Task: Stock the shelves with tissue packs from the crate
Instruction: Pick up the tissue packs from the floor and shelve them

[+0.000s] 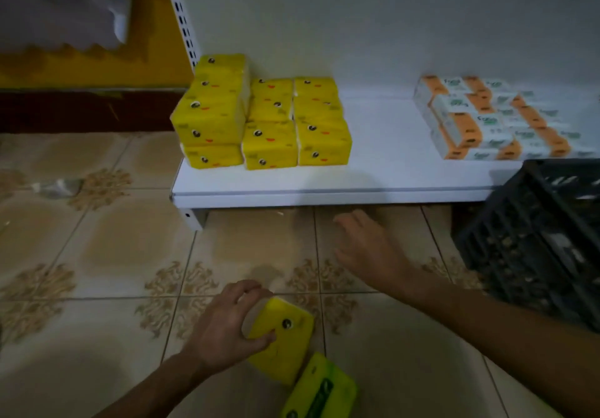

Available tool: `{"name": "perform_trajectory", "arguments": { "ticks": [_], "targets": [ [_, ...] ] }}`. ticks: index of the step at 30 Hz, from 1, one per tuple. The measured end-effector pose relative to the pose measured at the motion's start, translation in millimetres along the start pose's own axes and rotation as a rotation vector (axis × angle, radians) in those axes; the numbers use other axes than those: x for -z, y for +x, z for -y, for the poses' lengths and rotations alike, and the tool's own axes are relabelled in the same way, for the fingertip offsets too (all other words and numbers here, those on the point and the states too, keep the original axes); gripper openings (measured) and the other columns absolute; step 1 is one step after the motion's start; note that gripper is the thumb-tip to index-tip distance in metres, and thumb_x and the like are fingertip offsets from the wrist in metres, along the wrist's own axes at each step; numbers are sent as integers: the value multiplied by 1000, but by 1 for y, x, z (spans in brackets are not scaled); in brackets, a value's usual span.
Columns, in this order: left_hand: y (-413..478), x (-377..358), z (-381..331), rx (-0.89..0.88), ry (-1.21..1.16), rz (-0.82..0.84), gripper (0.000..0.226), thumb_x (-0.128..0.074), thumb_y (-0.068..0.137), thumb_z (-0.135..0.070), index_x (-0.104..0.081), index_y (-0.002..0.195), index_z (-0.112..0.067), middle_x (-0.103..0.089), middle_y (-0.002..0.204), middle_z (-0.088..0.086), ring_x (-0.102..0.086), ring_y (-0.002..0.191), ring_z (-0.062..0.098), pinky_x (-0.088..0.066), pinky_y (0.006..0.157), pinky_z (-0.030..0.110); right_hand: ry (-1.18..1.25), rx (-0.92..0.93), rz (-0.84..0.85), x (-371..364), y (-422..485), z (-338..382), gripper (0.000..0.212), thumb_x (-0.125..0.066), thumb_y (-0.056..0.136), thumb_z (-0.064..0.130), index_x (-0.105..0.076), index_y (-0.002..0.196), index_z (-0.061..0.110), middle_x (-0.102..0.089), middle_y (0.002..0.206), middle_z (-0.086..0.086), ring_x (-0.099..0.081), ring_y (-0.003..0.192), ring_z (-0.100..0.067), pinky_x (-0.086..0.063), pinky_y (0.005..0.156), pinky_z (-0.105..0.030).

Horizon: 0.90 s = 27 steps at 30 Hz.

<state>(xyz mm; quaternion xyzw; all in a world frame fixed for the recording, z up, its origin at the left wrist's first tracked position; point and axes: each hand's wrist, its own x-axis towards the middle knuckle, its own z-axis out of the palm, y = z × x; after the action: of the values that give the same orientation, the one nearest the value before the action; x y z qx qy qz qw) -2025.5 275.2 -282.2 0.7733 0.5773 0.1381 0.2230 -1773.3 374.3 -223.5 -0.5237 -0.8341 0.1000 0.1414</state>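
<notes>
Left hand point(227, 323) curls fingers and thumb round one end of a yellow tissue pack point(285, 343) lying on the floor tiles point(97, 255), right hand point(367, 248) spread and empty; end-only grip risks the pack slipping before reaching the shelf point(324, 187)

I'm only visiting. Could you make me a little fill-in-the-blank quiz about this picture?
1. The left hand grips a yellow tissue pack lying on the ____.
2. The right hand, fingers spread, holds ____.
3. The stacked packs at the left end of the shelf are ____ in colour.
4. The black crate stands at the picture's ____ edge.
Missing words: floor; nothing; yellow; right.
</notes>
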Motion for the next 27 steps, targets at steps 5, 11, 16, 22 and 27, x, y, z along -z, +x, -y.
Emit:
{"name": "perform_trajectory", "arguments": {
  "ticks": [5,11,16,22,27],
  "targets": [
    [-23,-46,3,155,-1,212,96,-48,54,-76,-31,138,-32,-27,140,-7,-32,127,15,-33,99,24,-74,90,185,-67,-45,12,37,-44,72,39,-64,87,12,-64,84,-6,-66,73,-26,-52,53,-30],
    [-45,-67,-12,522,116,255,106,-59,72,-65,3,147,-23,-22,143,5,-38,125,25,-39,95,35,167,30,546,-117,-76,22,62,-48,90,29,-23,147,21,-27,151,1,-25,139,-19,-25,111,-32],
    [-41,-78,-15,580,40,301,108,-59,74,-64,11,146,-24,-32,137,8,-45,121,28,-40,93,38,366,-59,735,-135,-71,12,92,-58,70,42,-12,148,26,-18,154,0,-18,143,-19,-21,115,-29],
    [-18,-80,-32,617,-38,213,96,-51,89,-49,16,144,-7,-49,133,9,-54,113,21,-36,74,20,647,-456,139,-125,-68,20,62,-68,82,17,-39,137,14,-43,127,5,-39,122,-9,-31,98,-19],
    [0,-71,-37,354,-115,25,62,-61,84,-41,-31,136,-26,-63,102,2,-61,93,21,-42,72,27,424,-522,332,-122,-71,14,63,-57,90,28,-28,143,11,-39,143,-13,-37,132,-27,-35,102,-32]
  ]
}}
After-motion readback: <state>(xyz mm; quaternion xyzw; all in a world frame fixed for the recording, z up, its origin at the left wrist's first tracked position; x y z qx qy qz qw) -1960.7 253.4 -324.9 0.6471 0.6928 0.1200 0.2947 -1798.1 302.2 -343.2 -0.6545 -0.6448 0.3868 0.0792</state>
